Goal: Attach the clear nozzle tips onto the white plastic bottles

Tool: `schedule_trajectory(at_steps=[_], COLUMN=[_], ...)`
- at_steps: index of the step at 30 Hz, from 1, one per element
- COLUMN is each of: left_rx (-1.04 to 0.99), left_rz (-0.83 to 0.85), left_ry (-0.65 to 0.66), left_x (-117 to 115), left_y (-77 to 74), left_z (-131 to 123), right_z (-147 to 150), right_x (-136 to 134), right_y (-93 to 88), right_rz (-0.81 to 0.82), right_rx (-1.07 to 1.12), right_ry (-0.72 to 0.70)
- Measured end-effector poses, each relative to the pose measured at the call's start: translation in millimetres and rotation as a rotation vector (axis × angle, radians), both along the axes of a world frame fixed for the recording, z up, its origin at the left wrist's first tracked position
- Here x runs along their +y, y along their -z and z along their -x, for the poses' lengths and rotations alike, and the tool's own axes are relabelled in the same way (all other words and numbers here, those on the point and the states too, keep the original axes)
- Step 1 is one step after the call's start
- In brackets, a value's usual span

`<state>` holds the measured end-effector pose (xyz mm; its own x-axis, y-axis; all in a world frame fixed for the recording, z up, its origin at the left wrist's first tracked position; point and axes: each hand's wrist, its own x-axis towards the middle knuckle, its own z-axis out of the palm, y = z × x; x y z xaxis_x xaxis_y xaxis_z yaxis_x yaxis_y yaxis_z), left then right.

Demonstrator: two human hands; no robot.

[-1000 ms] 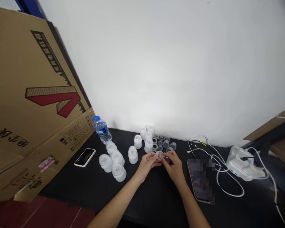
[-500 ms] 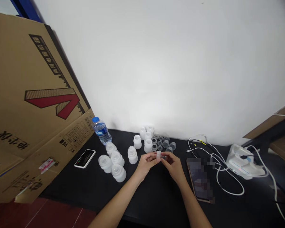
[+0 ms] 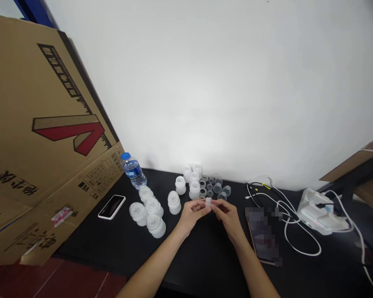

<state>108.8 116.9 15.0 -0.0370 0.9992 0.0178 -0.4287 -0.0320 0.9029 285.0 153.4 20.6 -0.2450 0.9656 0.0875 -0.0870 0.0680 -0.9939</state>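
Above the table, my left hand (image 3: 191, 213) is closed, pinching a small translucent white ring (image 3: 208, 201) between thumb and fingers. From the other side, my right hand (image 3: 227, 215) has its thumb and fingertips closed at the ring's right edge; whether a separate small part is between them is too small to tell. Just beyond the hands lie several clear ring-shaped pieces (image 3: 202, 192) and clear domed cups (image 3: 217, 188). White open-necked containers (image 3: 194, 191) stand left of these. Nearer the left side are white containers with clear tops fitted (image 3: 156, 226), one apart from the others (image 3: 174, 203).
A water bottle (image 3: 133, 171) and a white-edged phone (image 3: 112, 207) are at the left, beside a large cardboard box (image 3: 49, 157). On the right lie a dark phone (image 3: 262, 236), looped white cables (image 3: 301, 251) and a white charging dock (image 3: 320, 211). A white wall (image 3: 205, 82) rises behind.
My right fingertips have come in slightly closer against the ring. The view has shifted a little; the things on the table stay as they were.
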Motion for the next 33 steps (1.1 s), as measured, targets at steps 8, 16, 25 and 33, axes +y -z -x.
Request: schedule_trajectory(at_steps=[8,16,25,33], left_rx=[-0.121,-0.285,-0.238,-0.100], left_rz=[0.080,0.147,0.160,0.150], left_ry=[-0.014,-0.021,-0.038,0.001], left_x=[0.0,1.6,3.4,1.9], left_y=[2.9,-1.5,4.9,8.7], left_z=[-4.4,-4.3,-6.8,-6.8], right_z=[0.6,-2.8,1.3,3.2], right_x=[2.0,-3.6,-2.4,-4.9], right_y=[-0.8,-15.1,-6.2,-11.6], right_rz=[0.010,0.109,0.210,0.256], right_rx=[0.145,0.259,0.241,0.231], right_ry=[0.067,0.046,0.039,-0.041])
